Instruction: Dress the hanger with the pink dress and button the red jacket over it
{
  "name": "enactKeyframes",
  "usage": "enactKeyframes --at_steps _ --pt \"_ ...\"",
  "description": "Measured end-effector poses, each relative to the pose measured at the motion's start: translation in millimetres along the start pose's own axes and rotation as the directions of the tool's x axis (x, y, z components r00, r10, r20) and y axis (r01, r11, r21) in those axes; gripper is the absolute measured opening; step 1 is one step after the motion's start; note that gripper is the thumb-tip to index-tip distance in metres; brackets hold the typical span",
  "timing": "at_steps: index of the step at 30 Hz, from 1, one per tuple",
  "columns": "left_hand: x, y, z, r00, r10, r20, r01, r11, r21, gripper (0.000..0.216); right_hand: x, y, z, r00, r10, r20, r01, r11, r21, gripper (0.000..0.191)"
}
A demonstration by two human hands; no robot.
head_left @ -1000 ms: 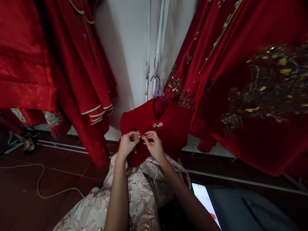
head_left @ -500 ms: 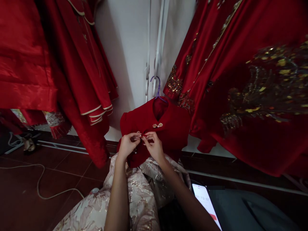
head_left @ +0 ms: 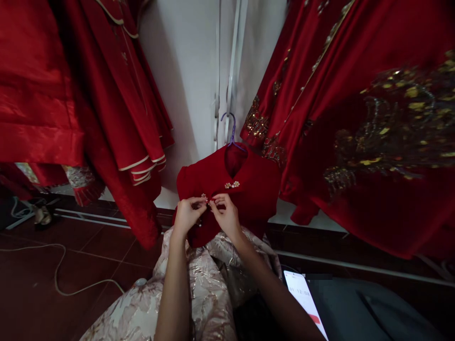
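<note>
Little has moved since the earlier frames: the whole view has slid very slightly, so the purple hanger [head_left: 232, 129] and the red garment [head_left: 252, 201] on it sit a touch further left, and the fingertips have shifted by a hair. The hands remain at the same spot on the cloth, which suggests slow, fine finger work on one small fastening rather than a move to another.

The garment hangs at the centre of the frame. The left hand [head_left: 187, 215] pinches at its front with thumb and fingertips together; the right hand [head_left: 227, 213] pinches just beside it. Something small and beaded shows between them, but their fingers hide most of it. A beaded ornament [head_left: 232, 185] sits just above the right hand. Patterned fabric [head_left: 209, 284] lies below, at the lower centre.

At the lower right, a phone [head_left: 302, 296] shows digits that seem to read 01:12:08, against 06 in the last pair a second ago. No brand or label is legible anywhere.
</note>
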State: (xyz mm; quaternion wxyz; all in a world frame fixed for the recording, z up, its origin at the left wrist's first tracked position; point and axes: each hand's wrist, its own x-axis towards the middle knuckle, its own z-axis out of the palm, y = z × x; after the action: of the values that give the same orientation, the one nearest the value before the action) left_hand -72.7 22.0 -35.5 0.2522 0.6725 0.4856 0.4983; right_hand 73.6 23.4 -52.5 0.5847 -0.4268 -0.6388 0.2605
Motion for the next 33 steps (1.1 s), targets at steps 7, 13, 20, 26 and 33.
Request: enactKeyframes --at_steps 7,13,20,26,33 --pt "0.0 -0.9 -2.2 0.999 0.029 0.021 -0.030 0.999 0.038 0.023 -1.3 3.0 1.6 1.000 -0.004 -0.005 0.003 1.000 -0.014 0.019" --pt "1.7 -4.7 0.7 0.999 0.021 0.044 -0.021 1.000 0.002 0.020 5.8 -0.5 1.2 1.000 -0.007 0.029 0.010 0.997 -0.077 0.021" --pt "-12.6 10.2 -19.4 0.976 -0.022 0.215 0.007 0.997 0.070 0.026 12.3 -20.1 -58.7 0.940 0.168 0.295 -0.154 0.985 -0.072 0.027" --pt "-19.4 3.3 -27.9 0.829 -0.317 0.460 0.133 0.912 0.388 0.039 14.0 -17.8 -107.5 0.879 0.245 0.409 -0.119 0.943 -0.310 0.024" --pt "-13.1 -1.9 -8.9 0.839 -0.341 0.423 0.141 0.888 0.437 0.020 11.3 18.5 -102.7 0.790 0.276 0.547 -0.070 0.928 -0.366 0.018"
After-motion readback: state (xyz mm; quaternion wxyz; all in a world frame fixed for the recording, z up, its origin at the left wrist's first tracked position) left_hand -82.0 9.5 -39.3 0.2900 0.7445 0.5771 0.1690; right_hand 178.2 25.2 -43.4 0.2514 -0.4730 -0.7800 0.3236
